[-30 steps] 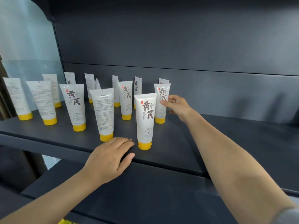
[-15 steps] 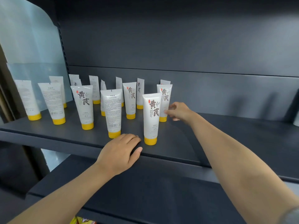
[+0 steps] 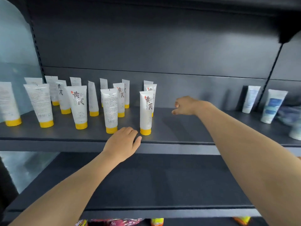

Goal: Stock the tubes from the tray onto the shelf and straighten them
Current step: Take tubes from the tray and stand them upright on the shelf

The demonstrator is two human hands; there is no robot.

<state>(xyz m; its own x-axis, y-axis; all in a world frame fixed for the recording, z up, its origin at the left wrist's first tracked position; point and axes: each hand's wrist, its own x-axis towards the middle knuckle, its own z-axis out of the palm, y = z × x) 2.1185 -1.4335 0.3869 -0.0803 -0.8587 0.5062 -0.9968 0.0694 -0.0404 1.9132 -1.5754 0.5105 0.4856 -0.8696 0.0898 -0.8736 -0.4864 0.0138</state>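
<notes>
The tubes (image 3: 78, 106) stand on the left half of the dark shelf (image 3: 179, 128). Each stands on its yellow cap with the flat crimped end pointing up, so the long axis is vertical; a few lean slightly. They are white, and those facing forward carry two large brown characters, 黄芪, one above the other, with a small red seal at the upper left. The front tube (image 3: 146, 111) shows this label, turned a little to the right. Just left of it, the back-facing tube (image 3: 111, 110) shows a block of fine print too small to read and a barcode near the cap. The left hand (image 3: 123, 142) lies flat on the shelf's front edge between these two caps, fingers straight, holding nothing. The right hand (image 3: 185, 106) hovers over the shelf to the right of the tubes, fingers loosely curled, empty. At the far right stand two blue-and-white tubes (image 3: 272, 106), their print blurred.
</notes>
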